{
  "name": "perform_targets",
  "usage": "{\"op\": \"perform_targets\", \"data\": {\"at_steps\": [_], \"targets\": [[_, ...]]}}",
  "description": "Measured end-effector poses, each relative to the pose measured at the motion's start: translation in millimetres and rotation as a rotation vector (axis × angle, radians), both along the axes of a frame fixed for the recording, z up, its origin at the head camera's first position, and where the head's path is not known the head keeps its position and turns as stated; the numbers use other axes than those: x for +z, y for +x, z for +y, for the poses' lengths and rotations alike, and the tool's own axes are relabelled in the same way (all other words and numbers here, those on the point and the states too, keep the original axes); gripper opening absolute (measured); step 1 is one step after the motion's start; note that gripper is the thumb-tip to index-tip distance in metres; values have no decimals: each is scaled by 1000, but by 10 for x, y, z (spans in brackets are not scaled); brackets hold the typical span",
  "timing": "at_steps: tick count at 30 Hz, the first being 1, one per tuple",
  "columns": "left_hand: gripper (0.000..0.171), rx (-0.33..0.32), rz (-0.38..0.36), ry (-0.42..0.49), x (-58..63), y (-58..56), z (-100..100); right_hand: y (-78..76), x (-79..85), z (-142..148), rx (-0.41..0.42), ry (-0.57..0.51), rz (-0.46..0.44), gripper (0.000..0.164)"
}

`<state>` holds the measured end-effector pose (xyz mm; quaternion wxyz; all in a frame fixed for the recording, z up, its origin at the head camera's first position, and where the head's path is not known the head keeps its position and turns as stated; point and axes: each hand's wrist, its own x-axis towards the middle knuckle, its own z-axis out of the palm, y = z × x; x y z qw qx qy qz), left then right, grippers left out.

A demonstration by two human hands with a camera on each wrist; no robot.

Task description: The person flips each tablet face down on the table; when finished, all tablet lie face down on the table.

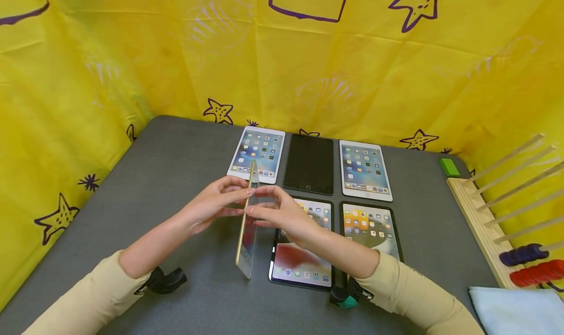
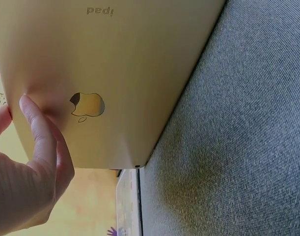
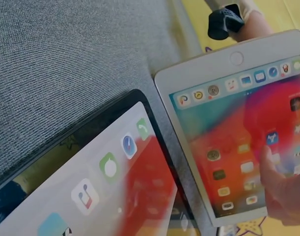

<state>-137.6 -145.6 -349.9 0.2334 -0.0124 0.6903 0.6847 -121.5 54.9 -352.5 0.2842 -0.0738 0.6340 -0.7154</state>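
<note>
A gold-backed tablet (image 1: 246, 244) with a white front stands on its long edge on the grey table, its screen facing right. My left hand (image 1: 216, 200) holds its upper edge, thumb on top and fingertips against the gold back (image 2: 125, 59). From the screen side my right hand (image 1: 284, 211) pinches the same edge, thumb close to the left thumb. Just right of it lies a dark-framed tablet (image 1: 301, 266), lit and partly covered by the right forearm. Behind the held one is a white tablet (image 1: 260, 149) with its screen on.
A black-screened tablet (image 1: 310, 163) and another white tablet (image 1: 364, 168) lie in the back row. A second dark-framed tablet (image 1: 372, 227) lies front right. Along the right edge are a wooden bead rack (image 1: 478, 232), a green block (image 1: 449, 167) and a pale blue cloth (image 1: 515, 310).
</note>
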Motion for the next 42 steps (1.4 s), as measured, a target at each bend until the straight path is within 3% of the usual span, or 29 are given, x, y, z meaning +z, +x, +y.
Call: {"op": "perform_targets", "data": {"at_steps": [10, 18, 26, 33, 42], "targets": [[46, -21, -11, -1, -17, -12, 48, 20, 33, -28, -53, 36, -2, 57], [45, -31, -33, -26, -60, 0, 63, 16, 40, 10, -38, 33, -11, 59], [59, -86, -77, -62, -218, 0, 30, 10, 16, 82, -19, 21, 1, 59], [57, -130, -140, -48, -384, 30, 6, 21, 3, 189, -3, 20, -10, 59], [57, -136, -141, -12, -442, 49, -9, 7, -64, 419, 45, 19, -33, 62]]}}
